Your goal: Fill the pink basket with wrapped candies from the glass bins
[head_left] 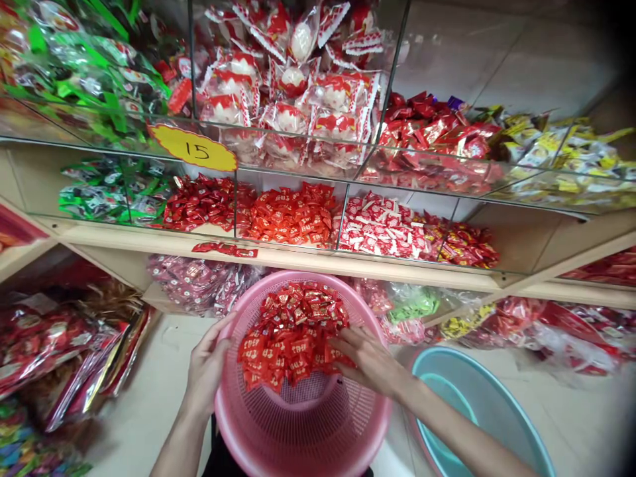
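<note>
A pink plastic basket (303,437) with slotted walls is in front of me, tilted so its inside shows. Red wrapped candies (278,361) are heaped against its far side, darker red ones behind brighter ones with gold print. My left hand (209,364) is closed on the basket's left rim, fingers partly hidden behind it. Inside the basket at the right, my right hand (360,358) has its fingers and thumb around some of the bright red candies, which show between them.
A teal tub (477,397) stands on the floor at the right. Ahead, glass-fronted shelves (293,248) hold sorted candies, with a yellow price tag (193,147) marked 15. A strip of red packets (224,250) lies on the shelf ledge. Bagged goods (44,338) lie at the left.
</note>
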Available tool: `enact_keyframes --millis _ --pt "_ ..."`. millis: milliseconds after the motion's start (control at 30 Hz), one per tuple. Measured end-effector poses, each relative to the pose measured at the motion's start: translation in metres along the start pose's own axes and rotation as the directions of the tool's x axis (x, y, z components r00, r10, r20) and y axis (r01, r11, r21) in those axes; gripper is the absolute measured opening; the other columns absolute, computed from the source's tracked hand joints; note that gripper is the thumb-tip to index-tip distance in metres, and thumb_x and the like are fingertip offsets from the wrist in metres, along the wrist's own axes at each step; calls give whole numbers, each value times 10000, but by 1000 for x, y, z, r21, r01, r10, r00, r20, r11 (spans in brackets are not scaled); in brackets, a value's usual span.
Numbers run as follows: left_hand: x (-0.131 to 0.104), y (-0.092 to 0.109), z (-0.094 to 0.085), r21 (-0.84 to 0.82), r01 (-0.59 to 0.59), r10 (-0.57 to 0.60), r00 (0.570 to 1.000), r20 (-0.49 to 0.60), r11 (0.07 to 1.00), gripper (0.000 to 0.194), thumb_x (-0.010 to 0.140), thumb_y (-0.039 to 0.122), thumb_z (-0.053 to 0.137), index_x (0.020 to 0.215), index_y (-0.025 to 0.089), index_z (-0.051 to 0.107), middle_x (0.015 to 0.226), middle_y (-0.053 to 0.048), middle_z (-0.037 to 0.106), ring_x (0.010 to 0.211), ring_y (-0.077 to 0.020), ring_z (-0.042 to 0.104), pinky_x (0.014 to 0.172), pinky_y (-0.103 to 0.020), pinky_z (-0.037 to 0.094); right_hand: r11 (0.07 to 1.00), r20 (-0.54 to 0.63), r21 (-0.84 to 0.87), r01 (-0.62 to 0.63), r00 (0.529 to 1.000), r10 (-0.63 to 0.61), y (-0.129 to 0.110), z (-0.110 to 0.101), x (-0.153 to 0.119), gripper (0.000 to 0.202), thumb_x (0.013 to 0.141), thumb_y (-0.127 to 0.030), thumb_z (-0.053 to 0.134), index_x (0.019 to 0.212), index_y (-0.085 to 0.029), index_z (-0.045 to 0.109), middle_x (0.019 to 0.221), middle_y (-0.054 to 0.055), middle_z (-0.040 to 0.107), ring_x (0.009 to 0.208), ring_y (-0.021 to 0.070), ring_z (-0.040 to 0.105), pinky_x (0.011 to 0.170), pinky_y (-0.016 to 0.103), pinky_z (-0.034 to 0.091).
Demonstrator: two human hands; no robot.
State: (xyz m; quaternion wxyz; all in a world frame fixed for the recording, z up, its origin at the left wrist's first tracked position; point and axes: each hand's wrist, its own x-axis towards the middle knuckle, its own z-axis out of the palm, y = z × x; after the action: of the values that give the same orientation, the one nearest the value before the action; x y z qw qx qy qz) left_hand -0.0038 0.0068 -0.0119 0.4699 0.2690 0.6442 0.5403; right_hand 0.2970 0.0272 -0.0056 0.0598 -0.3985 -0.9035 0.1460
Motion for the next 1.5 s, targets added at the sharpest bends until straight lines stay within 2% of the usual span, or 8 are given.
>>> enact_keyframes --millis 233,433,767,933,1000,1100,1300,1500 --pt "-3 3 1 21 -35 35 999 2 999 464 657 244 595 1118 208 631 1277 -41 580 1117 -218 544 881 -258 423 999 -66 29 38 997 -36 -20 -6 46 285 863 -396 545 1064 -194 565 943 56 594 904 205 506 806 331 376" --pt "-2 -1 -1 23 -72 72 997 1 997 456 668 234 569 1117 188 633 1254 -55 596 1179 -235 504 971 -299 375 994 -77 -79 76 994 -82 -46 3 85 219 845 -384 577 942 -188 575 933 50 584 911 206 487 798 337 342" --pt "-1 -1 -2 2 -52 52 999 5 999 510 665 209 560 1172 181 609 1240 -57 608 1177 -228 516 969 -298 388 993 -46 -91 81 995 -85 -57 20 104 208 836 -389 592 867 -183 599 944 48 561 923 197 486 798 331 355" --pt "-1 -3 -5 29 -85 84 996 26 996 483 689 208 544 1167 190 612 1271 -50 585 1216 -220 477 1013 -298 337 997 -97 -45 55 993 -59 -62 24 106 332 852 -495 518 857 -177 613 954 65 548 906 209 496 766 341 387" --pt "1 -6 -7 32 -103 101 994 43 994 472 707 209 539 1174 201 607 1291 -44 569 1235 -213 457 1037 -304 306 996 -148 -34 81 985 -85 -61 11 110 369 854 -525 491 887 -178 614 962 72 546 903 211 500 771 343 395" --pt "4 -11 -9 20 -115 113 991 70 993 474 724 215 537 1194 205 591 1299 -45 562 1256 -213 434 1058 -321 278 994 -258 -28 106 960 -110 -54 -27 127 343 888 -477 457 936 -174 610 915 71 552 873 202 506 782 337 403" --pt "7 -12 -10 21 -118 117 992 47 993 460 706 230 543 1159 199 618 1271 -47 584 1257 -223 433 1075 -331 252 996 -417 -78 52 905 -79 -31 -104 194 257 918 -347 457 1020 -161 604 947 80 577 899 189 523 798 296 408" --pt "5 -9 -10 9 -110 110 993 33 994 429 690 223 552 1107 205 653 1225 -41 616 1240 -235 455 1069 -338 268 957 -265 -220 -188 956 127 -26 -105 261 307 877 -428 505 994 -168 617 1007 110 613 937 221 565 740 300 435"
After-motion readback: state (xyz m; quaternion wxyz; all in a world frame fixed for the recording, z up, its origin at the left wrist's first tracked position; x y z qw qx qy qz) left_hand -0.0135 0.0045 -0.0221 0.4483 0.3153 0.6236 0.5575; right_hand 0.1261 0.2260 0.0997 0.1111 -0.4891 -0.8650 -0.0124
